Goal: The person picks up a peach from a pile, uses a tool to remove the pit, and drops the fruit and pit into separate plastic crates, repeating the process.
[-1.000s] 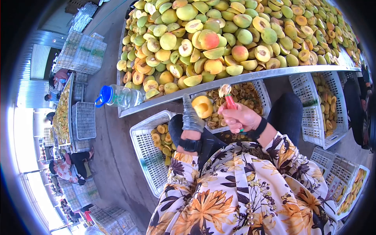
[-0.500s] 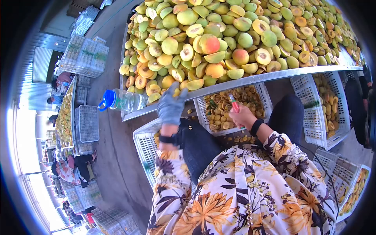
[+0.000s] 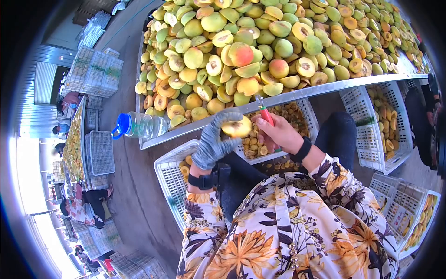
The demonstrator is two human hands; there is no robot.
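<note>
My left hand [image 3: 214, 139], in a grey glove, has its fingers curled round a yellow peach half [image 3: 237, 127] with the cut face showing. Close on its right, my bare right hand [image 3: 280, 135] grips a red-handled tool [image 3: 266, 114] with a short metal tip that points up and away from me. Both hands are just in front of the metal rim of a table [image 3: 297, 95] heaped with halved green-yellow peaches [image 3: 213, 60]. Below the hands stands a white crate [image 3: 312, 116] partly filled with small cut fruit pieces.
A clear bottle with a blue lid [image 3: 139, 125] lies at the table's left corner. White crates of peach halves stand by my left leg [image 3: 172, 186] and at the right [image 3: 367, 135]. Across the floor [image 3: 134, 176], people sit beside another fruit table [image 3: 74, 144] and stacked crates [image 3: 95, 72].
My left hand has come back from the pile toward me and now holds a peach half. My right hand has risen slightly and moved left with the tool, nearer the left hand.
</note>
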